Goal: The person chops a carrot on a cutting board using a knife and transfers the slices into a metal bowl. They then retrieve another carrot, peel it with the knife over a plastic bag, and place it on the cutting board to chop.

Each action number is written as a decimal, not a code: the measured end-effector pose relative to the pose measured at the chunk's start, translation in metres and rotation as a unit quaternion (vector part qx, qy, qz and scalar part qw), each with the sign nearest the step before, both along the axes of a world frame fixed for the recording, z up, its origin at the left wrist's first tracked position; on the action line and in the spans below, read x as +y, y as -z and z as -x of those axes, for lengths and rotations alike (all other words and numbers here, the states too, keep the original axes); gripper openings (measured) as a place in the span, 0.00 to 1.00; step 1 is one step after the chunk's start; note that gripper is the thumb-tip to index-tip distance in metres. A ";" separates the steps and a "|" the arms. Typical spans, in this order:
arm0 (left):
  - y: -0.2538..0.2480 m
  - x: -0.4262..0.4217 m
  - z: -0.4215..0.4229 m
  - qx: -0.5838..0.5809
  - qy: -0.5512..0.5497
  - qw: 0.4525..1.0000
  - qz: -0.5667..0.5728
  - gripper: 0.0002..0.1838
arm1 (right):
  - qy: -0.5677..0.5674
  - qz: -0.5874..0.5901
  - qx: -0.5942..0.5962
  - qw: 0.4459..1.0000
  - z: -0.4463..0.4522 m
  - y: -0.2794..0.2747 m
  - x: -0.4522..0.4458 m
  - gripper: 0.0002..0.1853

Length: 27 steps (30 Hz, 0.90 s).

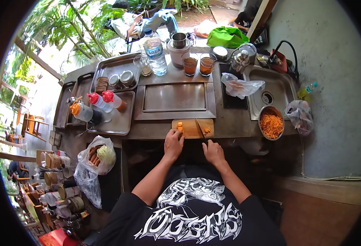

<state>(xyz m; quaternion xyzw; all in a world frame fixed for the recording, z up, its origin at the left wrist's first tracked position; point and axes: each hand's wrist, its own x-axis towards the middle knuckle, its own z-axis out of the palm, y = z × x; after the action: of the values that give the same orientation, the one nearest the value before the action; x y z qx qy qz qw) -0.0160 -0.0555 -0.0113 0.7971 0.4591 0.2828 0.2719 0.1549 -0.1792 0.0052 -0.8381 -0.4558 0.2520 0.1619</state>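
Note:
A small wooden cutting board (192,132) lies at the near edge of the counter, in front of me. My right hand (214,153) is closed around the handle of a knife (199,128), whose blade crosses the board and points away from me. On the board's left side, the bent fingers of my left hand (174,143) press on an orange carrot piece (180,125). Part of that piece is hidden by the fingers. Small cut carrot bits (207,130) sit right of the blade.
A metal bowl of shredded carrot (271,124) stands by the sink (289,104). Squeeze bottles (81,111) occupy a metal tray (125,123). Two glasses of brown drink (189,67) and a water bottle (155,55) are farther back. At left hangs a plastic bag with vegetables (106,153).

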 end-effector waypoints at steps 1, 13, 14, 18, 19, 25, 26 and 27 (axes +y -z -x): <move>0.000 0.000 0.001 -0.004 -0.005 1.000 0.000 0.08 | -0.005 0.000 -0.004 1.000 -0.001 -0.002 -0.001 0.22; -0.008 -0.005 -0.011 0.108 0.055 0.990 -0.074 0.07 | 0.041 -0.068 0.019 0.997 -0.003 0.000 -0.008 0.21; -0.009 -0.005 -0.017 0.056 0.081 0.994 -0.049 0.06 | 0.047 -0.062 0.026 0.997 -0.005 -0.002 -0.008 0.21; 0.001 0.000 -0.045 -0.019 0.126 0.989 0.081 0.07 | 0.053 -0.057 0.036 0.996 -0.004 0.000 -0.007 0.19; 0.004 0.002 -0.049 -0.021 0.123 0.983 0.132 0.07 | 0.056 -0.059 0.036 0.996 -0.001 0.002 -0.006 0.19; 0.009 0.000 -0.055 -0.051 0.070 0.995 0.040 0.07 | 0.032 -0.018 0.046 0.998 0.014 0.005 0.001 0.20; 0.009 -0.002 -0.054 -0.049 0.072 0.995 0.044 0.07 | 0.034 -0.015 0.049 0.998 0.016 0.004 0.001 0.20; 0.010 -0.002 -0.052 -0.056 0.082 0.994 0.044 0.07 | 0.032 -0.005 0.051 0.998 0.017 0.002 0.002 0.20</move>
<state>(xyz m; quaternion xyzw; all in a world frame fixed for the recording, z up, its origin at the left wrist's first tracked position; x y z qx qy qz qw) 0.0362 -0.0578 -0.0212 0.8023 0.3879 0.2837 0.3542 0.1383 -0.1768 0.0028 -0.8375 -0.4210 0.2869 0.1977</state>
